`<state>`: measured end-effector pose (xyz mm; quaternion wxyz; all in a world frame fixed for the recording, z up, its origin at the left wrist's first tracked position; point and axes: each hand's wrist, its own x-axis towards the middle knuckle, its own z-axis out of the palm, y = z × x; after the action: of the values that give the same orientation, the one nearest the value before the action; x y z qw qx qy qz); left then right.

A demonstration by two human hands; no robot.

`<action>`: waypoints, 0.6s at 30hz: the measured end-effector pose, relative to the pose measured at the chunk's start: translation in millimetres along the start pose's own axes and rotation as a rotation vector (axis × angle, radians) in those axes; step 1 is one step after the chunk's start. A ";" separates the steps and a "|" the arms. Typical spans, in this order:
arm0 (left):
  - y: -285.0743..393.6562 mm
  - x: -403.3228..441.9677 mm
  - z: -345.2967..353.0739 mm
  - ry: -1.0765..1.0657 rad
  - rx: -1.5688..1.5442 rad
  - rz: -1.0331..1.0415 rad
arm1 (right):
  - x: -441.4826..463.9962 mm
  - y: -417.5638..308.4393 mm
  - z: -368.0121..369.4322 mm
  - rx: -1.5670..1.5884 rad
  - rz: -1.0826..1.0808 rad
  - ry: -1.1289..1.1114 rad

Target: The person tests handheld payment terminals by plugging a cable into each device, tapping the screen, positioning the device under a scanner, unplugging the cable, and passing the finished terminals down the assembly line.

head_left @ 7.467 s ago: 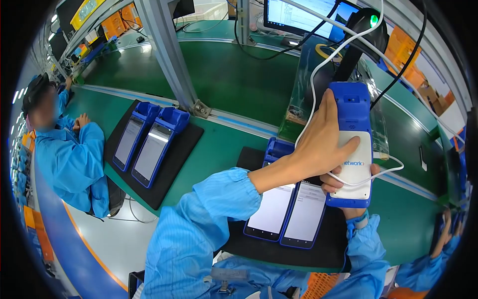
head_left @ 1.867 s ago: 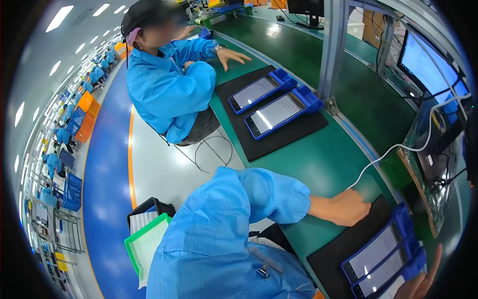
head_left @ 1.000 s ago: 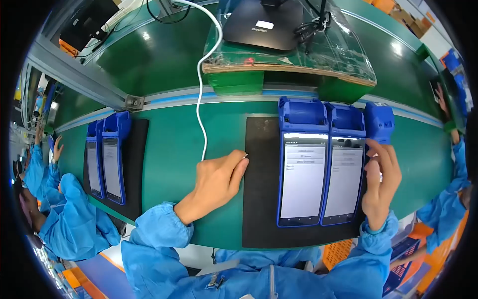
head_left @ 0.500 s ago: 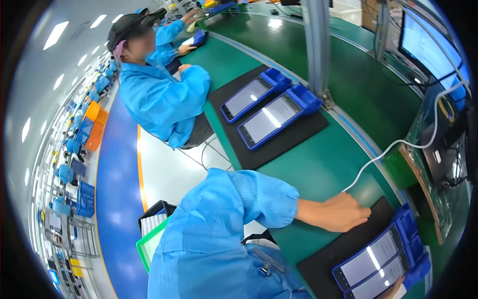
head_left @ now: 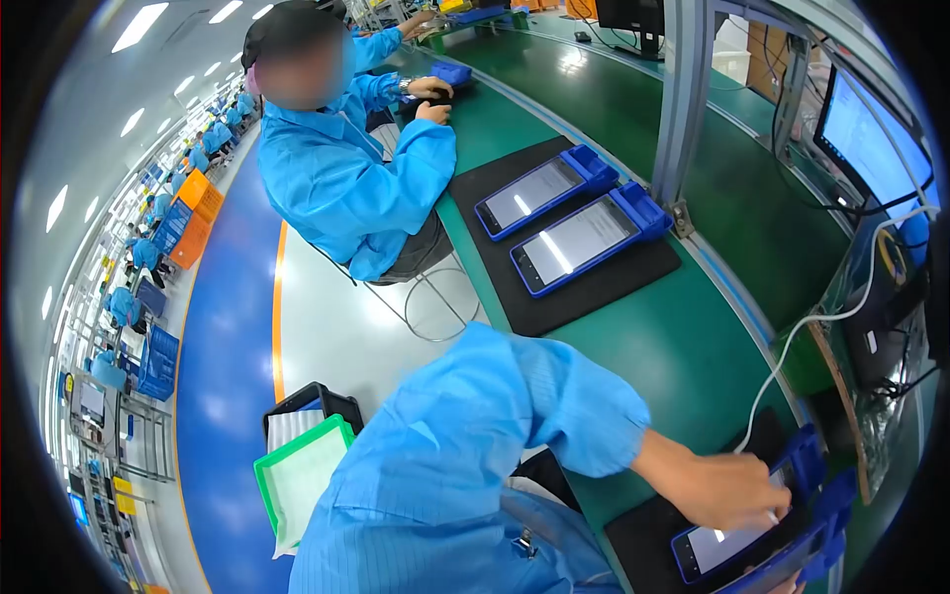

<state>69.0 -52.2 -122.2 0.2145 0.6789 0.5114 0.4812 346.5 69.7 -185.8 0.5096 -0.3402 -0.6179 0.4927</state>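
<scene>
My left hand (head_left: 732, 490) reaches over a blue handheld payment terminal (head_left: 708, 554) with a lit screen, lying on a black mat (head_left: 633, 540). Its fingers are closed on the end of a white cable (head_left: 782, 371); a small white tip shows at the fingertips. At the bottom right edge, only a bit of my right hand (head_left: 787, 584) shows, gripping a second blue terminal (head_left: 807, 554). That one is tilted up beside the first, its screen seen edge-on. Most of my right hand is cut off by the frame.
Two more blue terminals (head_left: 574, 243) (head_left: 531, 198) lie on another black mat (head_left: 524, 307) further along the green bench (head_left: 633, 332). A co-worker (head_left: 346, 188) sits there. A metal post (head_left: 683, 109) and monitor (head_left: 876, 139) stand right; a green-rimmed tray (head_left: 262, 485) is at left.
My left hand has moved right with the cable, from the mat's edge to over the near terminal. The other near terminal has been tilted up in my right hand. The view has shifted.
</scene>
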 end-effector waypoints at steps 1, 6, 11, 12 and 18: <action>10.8 8.2 5.3 -0.052 -0.044 -0.016 | -1.2 0.4 -1.2 0.046 -0.002 0.001; 19.9 26.1 28.7 -0.191 -0.159 0.025 | -7.3 -9.6 -3.7 0.051 -0.085 0.012; 23.6 30.5 25.1 -0.220 -0.352 -0.044 | -12.2 -20.2 -0.4 -0.103 0.011 0.089; 22.5 31.2 26.7 -0.198 -0.368 -0.039 | -15.1 -18.1 -2.1 -0.362 -0.077 0.103; 24.2 33.0 22.6 -0.317 -0.283 0.003 | -8.2 -50.9 26.0 -0.522 -0.095 0.110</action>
<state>101.0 -27.3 -99.0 0.3847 0.7102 0.3976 0.4355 327.6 40.8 -139.4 0.4598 -0.4568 -0.7109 0.2729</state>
